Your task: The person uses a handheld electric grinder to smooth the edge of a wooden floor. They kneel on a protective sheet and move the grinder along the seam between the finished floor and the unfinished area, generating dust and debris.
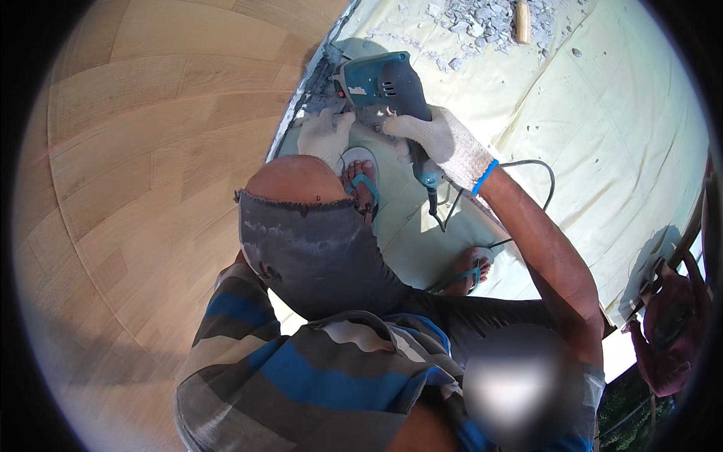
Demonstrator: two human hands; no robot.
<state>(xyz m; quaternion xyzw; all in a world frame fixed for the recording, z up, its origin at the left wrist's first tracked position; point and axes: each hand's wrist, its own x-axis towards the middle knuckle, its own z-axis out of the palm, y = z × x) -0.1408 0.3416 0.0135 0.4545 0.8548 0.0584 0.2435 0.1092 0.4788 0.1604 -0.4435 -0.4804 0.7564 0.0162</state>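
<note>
My right hand, in a white knit glove with a blue cuff, is closed round the black grip of a teal and black corded power drill. The drill's front end points left, against a rough, dark grey strip along the wooden floor's edge. Any bit at its tip is too small to make out. Below the drill's front, my gloved left hand rests near that strip, its thumb and fingers apart. My bent knee hides the left wrist. A black cord trails from the grip.
Wood-look flooring spreads to the left. Pale, creased sheeting covers the right side. Grey rubble and a short wooden handle lie at the far end. My sandalled feet are close to the drill. Another person is at far right.
</note>
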